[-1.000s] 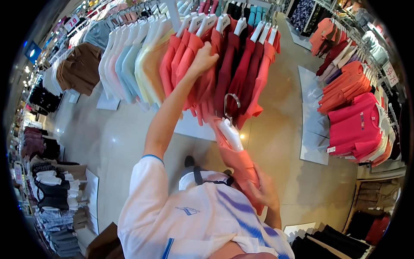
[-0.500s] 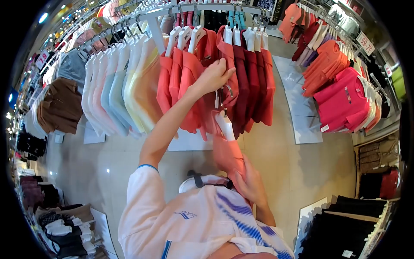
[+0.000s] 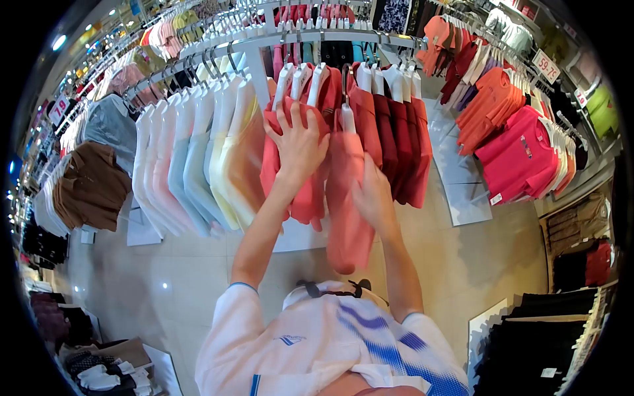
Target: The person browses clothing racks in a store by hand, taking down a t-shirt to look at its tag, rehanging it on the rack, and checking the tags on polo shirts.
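A coral shirt point(image 3: 347, 204) on a white hanger point(image 3: 347, 119) hangs in front of the rack, slightly blurred. My right hand point(image 3: 375, 195) grips its right side, fingers partly hidden by the cloth. My left hand point(image 3: 298, 142) lies with spread fingers against other coral shirts point(image 3: 272, 165) hanging just to the left. Dark red shirts point(image 3: 403, 152) hang to the right of the held one. The hanger's hook is up near the metal rail point(image 3: 330, 35); I cannot tell whether it rests on it.
Pale yellow, blue and pink shirts point(image 3: 191, 152) hang at the left, beyond a white upright post point(image 3: 258, 72). Brown shirts point(image 3: 92, 185) hang farther left. Pink and orange tops point(image 3: 518, 155) stand on a rack at the right. Black folded clothes point(image 3: 528, 350) lie at the lower right.
The coral shirt on its hanger has risen from low by my body to the rack, carried by my right hand. My left hand has moved left onto the neighbouring coral shirts and spread its fingers.
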A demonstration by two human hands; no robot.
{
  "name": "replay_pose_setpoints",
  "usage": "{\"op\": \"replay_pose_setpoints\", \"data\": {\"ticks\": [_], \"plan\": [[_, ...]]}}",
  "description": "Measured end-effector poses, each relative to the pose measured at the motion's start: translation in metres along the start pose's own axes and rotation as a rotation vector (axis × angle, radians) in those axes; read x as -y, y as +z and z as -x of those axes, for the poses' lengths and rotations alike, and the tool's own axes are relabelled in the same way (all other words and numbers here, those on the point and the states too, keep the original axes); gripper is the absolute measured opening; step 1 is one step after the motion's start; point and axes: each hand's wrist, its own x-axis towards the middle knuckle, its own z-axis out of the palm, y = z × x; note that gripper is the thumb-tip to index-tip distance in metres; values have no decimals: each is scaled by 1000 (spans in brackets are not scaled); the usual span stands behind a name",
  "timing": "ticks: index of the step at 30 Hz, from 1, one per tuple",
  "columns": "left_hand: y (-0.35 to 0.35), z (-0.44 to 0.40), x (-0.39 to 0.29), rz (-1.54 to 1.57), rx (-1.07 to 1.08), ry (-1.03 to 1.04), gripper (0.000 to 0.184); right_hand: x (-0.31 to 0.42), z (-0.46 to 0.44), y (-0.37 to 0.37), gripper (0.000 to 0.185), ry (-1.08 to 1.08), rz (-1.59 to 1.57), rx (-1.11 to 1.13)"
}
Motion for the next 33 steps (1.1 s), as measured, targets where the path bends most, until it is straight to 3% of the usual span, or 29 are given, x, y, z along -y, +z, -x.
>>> {"op": "replay_pose_setpoints", "data": {"ticks": [5, 9, 16, 21, 29, 33], "plan": [[-6, 0, 5, 48, 30, 3, 60, 0, -88, 29, 33, 59, 99, -15], [-9, 4, 10, 65, 29, 13, 56, 4, -131, 28, 26, -35, 105, -117], [-11, 6, 23, 136, 8, 59, 45, 30, -138, 14, 32, 25, 139, -185], [-9, 7, 25, 140, 14, 79, 40, 36, -95, 20, 50, 1, 96, -208], [-9, 4, 22, 102, 31, 87, 37, 28, -52, 36, 52, 60, 98, -170], [-11, 6, 21, 96, 41, 100, 36, 27, -42, 31, 64, 53, 0, -76]]}}
